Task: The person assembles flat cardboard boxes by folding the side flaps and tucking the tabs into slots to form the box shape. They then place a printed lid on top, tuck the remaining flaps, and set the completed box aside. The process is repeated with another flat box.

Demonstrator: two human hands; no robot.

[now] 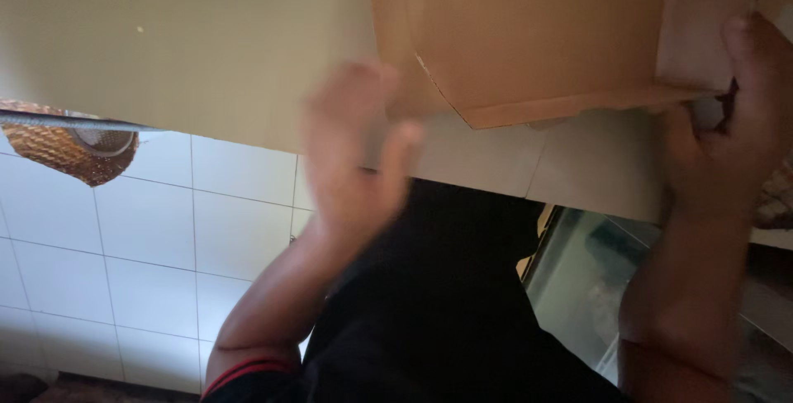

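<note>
Fingers [747,48] of the right hand [727,139] clamp the corner of a smooth brown cardboard box [537,31] held up close. The blurred left hand [355,155] hangs loose and spread just beside its edge. Beyond, glossy white wall tiles [149,238] and a woven basket [66,151].

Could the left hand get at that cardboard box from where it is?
Probably yes. The left hand is blurred, open, right beside the cardboard box, with nothing between them; whether it touches the edge cannot be told. The right hand grips the box's other corner.
</note>
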